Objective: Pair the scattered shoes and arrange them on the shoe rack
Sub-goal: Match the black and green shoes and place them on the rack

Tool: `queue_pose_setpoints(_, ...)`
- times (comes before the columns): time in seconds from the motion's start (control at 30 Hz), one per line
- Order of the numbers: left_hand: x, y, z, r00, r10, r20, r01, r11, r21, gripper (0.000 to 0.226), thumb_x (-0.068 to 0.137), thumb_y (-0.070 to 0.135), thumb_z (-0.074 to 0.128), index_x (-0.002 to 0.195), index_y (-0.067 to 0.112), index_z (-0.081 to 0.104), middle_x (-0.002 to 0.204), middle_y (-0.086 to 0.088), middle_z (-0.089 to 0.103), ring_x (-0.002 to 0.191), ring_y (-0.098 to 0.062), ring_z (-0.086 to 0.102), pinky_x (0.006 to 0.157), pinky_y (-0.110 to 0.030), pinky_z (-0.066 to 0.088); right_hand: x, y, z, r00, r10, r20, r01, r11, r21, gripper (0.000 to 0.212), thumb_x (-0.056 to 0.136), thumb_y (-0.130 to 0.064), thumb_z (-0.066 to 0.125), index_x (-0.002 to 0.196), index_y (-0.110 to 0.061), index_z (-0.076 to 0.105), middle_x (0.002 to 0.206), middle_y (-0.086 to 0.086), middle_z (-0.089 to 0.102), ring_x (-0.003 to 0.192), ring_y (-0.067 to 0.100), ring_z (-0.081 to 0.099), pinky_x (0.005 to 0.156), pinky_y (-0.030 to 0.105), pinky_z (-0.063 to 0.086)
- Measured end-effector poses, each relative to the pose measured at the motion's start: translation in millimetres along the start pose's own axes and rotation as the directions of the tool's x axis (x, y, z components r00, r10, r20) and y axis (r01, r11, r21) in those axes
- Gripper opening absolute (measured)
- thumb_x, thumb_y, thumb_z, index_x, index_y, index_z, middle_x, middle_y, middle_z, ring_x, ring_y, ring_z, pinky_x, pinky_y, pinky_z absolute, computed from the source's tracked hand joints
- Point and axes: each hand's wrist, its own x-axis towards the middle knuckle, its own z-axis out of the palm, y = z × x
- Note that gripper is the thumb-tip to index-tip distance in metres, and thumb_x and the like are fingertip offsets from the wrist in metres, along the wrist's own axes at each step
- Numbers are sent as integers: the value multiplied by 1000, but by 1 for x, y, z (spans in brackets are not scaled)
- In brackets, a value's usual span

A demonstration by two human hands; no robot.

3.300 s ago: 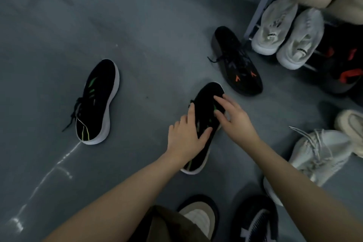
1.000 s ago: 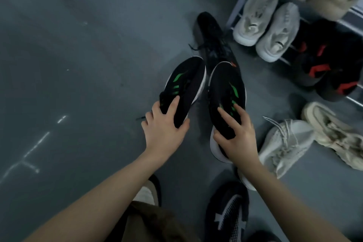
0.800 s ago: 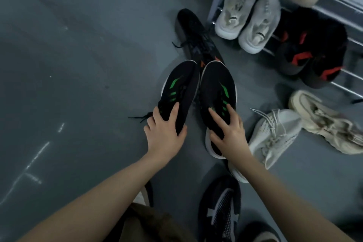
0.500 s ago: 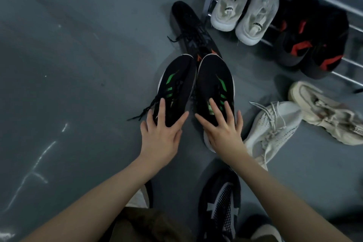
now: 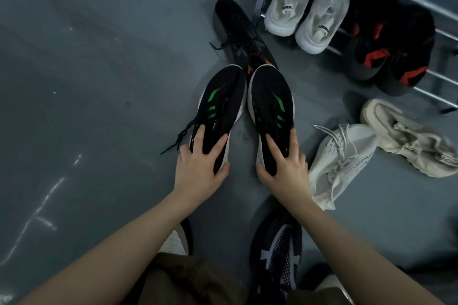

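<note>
We see a smooth grey floor (image 5: 99, 82) spreading far to the left of the hands and beyond them, dull and dim, with faint scuffs across it. Pale streaks of reflected light (image 5: 42, 208) lie on it low to the left of the left hand. Small white specks (image 5: 54, 93) dot it further out. The light is weak and cool, and soft shadows gather under whatever stands there.

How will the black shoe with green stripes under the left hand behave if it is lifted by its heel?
The left black shoe would probably feel light for its size, since its upper looks thin and knitted. The thick white sole suggests it stays fairly stiff and will not fold. Its loose lace trails on the floor and may dangle. The left hand has its grip around the heel.
</note>
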Motion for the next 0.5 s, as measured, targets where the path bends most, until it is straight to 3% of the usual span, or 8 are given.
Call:
queue_pose_setpoints(0.17,-7,11,-23,992,17,-128,-30,995,-98,51,83,48,47,129,28,53,136,-15,44,92,-41,53,74,-49,51,-7,-5,-18,994,-31,-109,44,992,121,57,83,-44,55,138,-36,42,151,17,28,112,43,47,90,52,42)
queue_pose_setpoints(0.27,-9,21,-40,981,33,-190,-58,990,-132,46,84,46,50,126,27,56,133,-14,46,94,-41,53,75,-49,51,-15,-12,-40,984,-9,-176,40,985,171,55,84,-37,63,136,-38,45,150,13,32,119,40,44,93,52,40)
queue_pose_setpoints(0.5,-3,68,-78,926,158,-343,-220,964,-151,43,84,41,56,124,26,60,126,-12,53,91,-38,54,71,-46,52,-34,-3,-94,941,87,-326,7,961,276,53,82,-49,53,134,-39,46,150,5,33,130,30,37,100,54,40)
